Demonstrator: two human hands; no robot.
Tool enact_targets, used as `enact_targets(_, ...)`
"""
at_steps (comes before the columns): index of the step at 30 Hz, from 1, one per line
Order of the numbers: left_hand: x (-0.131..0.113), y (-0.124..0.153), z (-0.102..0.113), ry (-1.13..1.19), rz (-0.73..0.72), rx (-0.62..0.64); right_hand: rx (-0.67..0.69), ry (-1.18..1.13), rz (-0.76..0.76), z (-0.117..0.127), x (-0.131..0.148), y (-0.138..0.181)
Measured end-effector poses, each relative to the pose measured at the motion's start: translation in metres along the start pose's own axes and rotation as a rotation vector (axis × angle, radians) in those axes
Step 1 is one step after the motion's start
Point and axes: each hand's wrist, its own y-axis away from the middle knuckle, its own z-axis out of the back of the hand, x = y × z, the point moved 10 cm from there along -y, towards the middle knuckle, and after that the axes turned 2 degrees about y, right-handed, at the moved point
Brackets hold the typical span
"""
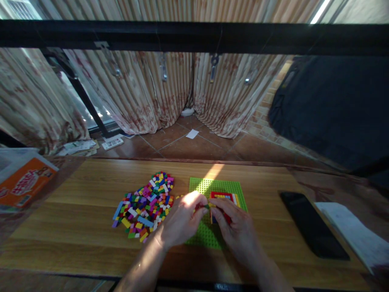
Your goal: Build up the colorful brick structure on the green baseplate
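Over a green studded baseplate (206,238), my left hand (184,215) and my right hand (237,227) meet fingertip to fingertip. Both are closed in a pinch around small toy bricks (208,206), of which bits of green and yellow show; the fingers hide the rest. Just behind my right fingers, a low block built of red, yellow and blue bricks (217,195) sits on the baseplate, partly covered by that hand. To the left of my left hand spreads a heap of loose, many-coloured toy bricks (148,198).
The wooden table (82,219) carries all this. A black phone-like slab (313,225) lies at its right, with white paper (355,231) beyond. An orange and white package (27,180) stands off the left edge. Curtains (142,93) hang behind a dark horizontal bar (194,36).
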Motion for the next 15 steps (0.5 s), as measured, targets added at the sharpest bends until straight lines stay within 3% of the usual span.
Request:
enact_targets(9,0.016,-0.002,0.003,-0.11,0.071,-0.023,-0.248,-0.35,-0.362,0.04,-0.057,0.009)
enact_targets(15,0.025,-0.003,0.005,-0.173,0.149,-0.025,-0.265,-0.811,-0.532,0.044,-0.083,0.01)
